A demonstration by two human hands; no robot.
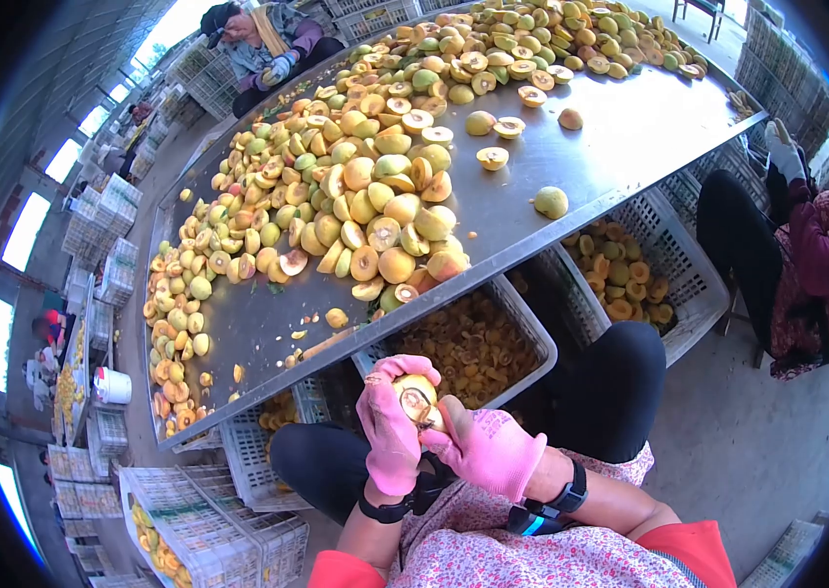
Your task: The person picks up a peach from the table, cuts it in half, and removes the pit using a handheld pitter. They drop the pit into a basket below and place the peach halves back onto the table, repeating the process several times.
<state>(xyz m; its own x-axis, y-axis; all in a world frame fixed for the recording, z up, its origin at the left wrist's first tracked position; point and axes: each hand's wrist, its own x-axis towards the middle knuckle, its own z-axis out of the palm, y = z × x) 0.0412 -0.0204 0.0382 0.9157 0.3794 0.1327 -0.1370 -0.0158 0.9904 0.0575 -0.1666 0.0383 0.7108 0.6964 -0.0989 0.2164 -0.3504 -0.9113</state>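
In front of my lap, my left hand (pixel 392 431), in a pink glove, is closed around a yellow peach half (pixel 414 392) with its cut face and brown stone area showing. My right hand (pixel 493 449), also pink-gloved, is closed with thumb and fingertips against the fruit's lower edge. A thin dark curved edge shows at the cut face by the right fingertips; whatever that hand grips is mostly hidden. Just beyond my hands, a crate (pixel 544 343) under the table holds brownish fruit scraps.
A metal table (pixel 630 122) with a raised rim bears a large heap of halved peaches (pixel 365 186). A white crate (pixel 694 279) of halves stands below right. Stacked crates (pixel 203 519) are at lower left. Co-workers sit at far left (pixel 262 49) and right (pixel 816 255).
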